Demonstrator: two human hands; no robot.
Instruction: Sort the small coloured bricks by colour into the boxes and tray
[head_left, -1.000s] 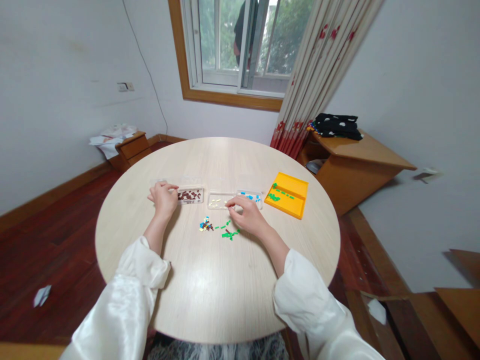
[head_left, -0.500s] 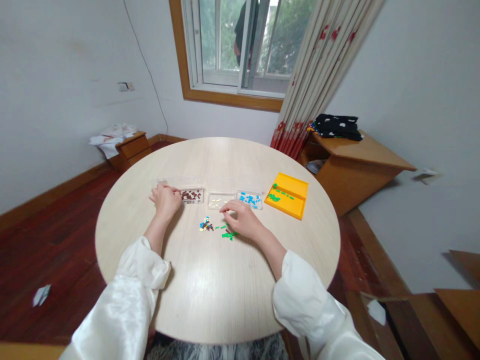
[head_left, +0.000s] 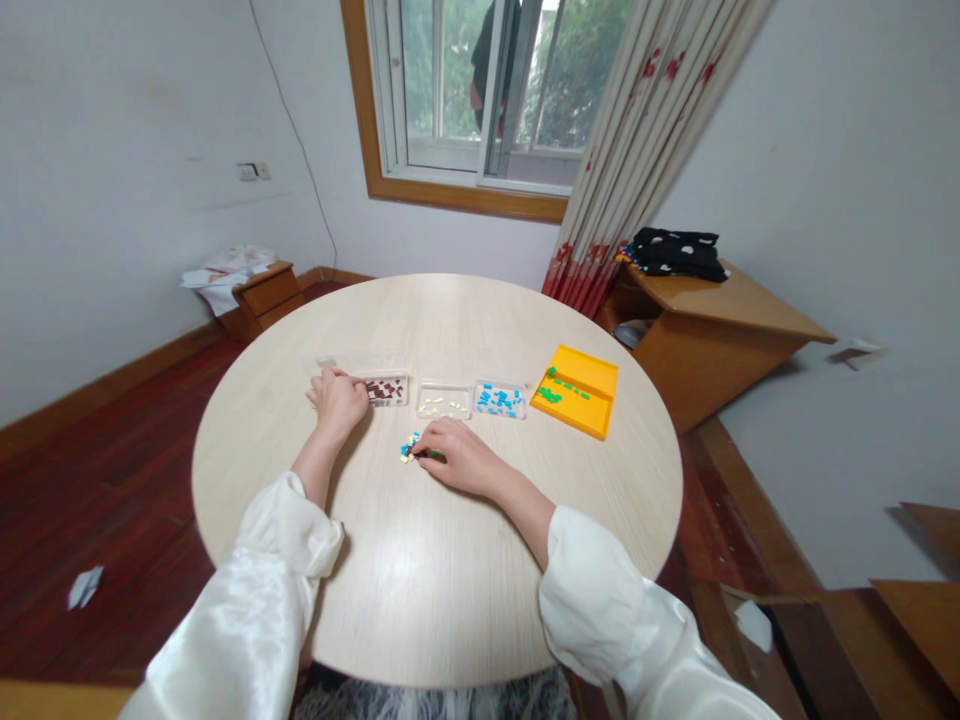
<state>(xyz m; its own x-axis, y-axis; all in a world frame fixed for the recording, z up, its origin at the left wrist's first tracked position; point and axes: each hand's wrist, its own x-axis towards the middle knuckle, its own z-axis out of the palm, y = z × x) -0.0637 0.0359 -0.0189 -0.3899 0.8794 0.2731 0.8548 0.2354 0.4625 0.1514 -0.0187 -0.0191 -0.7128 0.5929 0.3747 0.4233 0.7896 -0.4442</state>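
Note:
My left hand (head_left: 337, 400) rests at the left end of a clear plastic box (head_left: 407, 390) of small dark brown bricks (head_left: 384, 390). Its fingers are curled and mostly hidden, so what they hold, if anything, does not show. My right hand (head_left: 459, 456) is at a small mixed pile of blue, pale yellow and brown bricks (head_left: 407, 449), thumb and forefinger pinched together at the pile's right side. Anything between those fingertips is too small to name. Under this hand a bit of green brick (head_left: 433, 454) shows; the rest there is covered.
A clear box (head_left: 444, 414) with pale yellow bricks and a clear box (head_left: 523, 402) with blue bricks stand beyond my right hand. To their right lies an open yellow case (head_left: 589, 415) with green bricks. All are on a round wooden table (head_left: 435, 580).
My right hand has moved left and toward me, from in front of the pale yellow and blue boxes to the mixed pile. My left hand has stayed almost still at the brown bricks' box.

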